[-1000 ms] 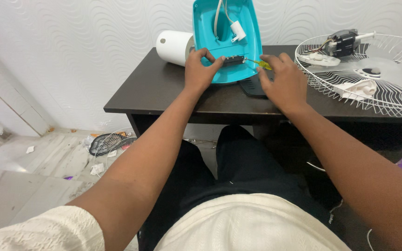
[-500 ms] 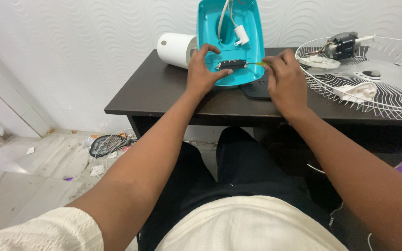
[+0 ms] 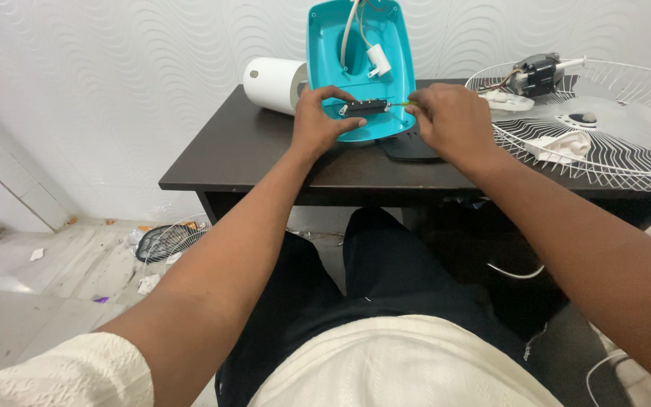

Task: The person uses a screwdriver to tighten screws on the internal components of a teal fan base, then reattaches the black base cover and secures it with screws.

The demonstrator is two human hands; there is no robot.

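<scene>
The left hand (image 3: 318, 124) pinches a small black switch block (image 3: 365, 107) inside the blue shell (image 3: 359, 68). The right hand (image 3: 453, 120) holds a thin green screwdriver (image 3: 402, 103), which lies sideways with its tip at the block. The shell stands tall, its open side facing the person. It sits on a dark table (image 3: 250, 151) by a white wall (image 3: 114, 75). The shell now stands straighter than before.
</scene>
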